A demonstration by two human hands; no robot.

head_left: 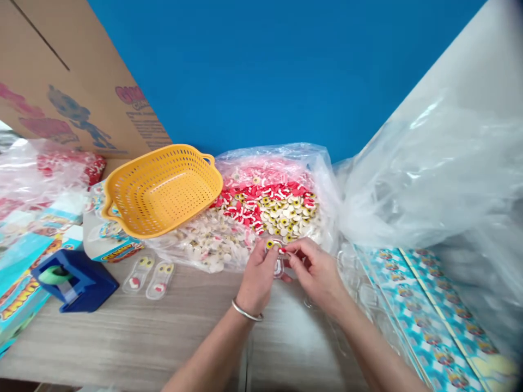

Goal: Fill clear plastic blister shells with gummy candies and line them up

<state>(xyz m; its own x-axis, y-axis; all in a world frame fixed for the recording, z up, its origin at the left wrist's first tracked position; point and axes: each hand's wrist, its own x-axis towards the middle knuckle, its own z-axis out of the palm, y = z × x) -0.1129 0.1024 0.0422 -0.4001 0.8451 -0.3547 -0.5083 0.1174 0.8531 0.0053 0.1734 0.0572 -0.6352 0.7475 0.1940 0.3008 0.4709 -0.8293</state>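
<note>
My left hand (259,275) grips a small clear plastic blister tray (278,267) above the table's middle. A yellow eye-shaped candy (270,244) sits in the tray's upper end. With thumb and forefinger pinched, my right hand (314,272) holds a small red-and-white mouth-shaped candy (281,250) over the tray. Just beyond both hands lies an open clear bag, heaped with red-and-white candies (245,209) and yellow-and-white eye candies (292,212). Two filled blister trays (159,280) rest on the table to the left, each with eye pieces and a red-and-white piece.
A yellow perforated basket (163,190) stands at the back left. Nearer me is a blue tape dispenser (75,280). Printed turquoise cards (408,305) and clear empty trays (370,296) lie right, below a large plastic bag (417,179). A cardboard box (77,71) rises behind left.
</note>
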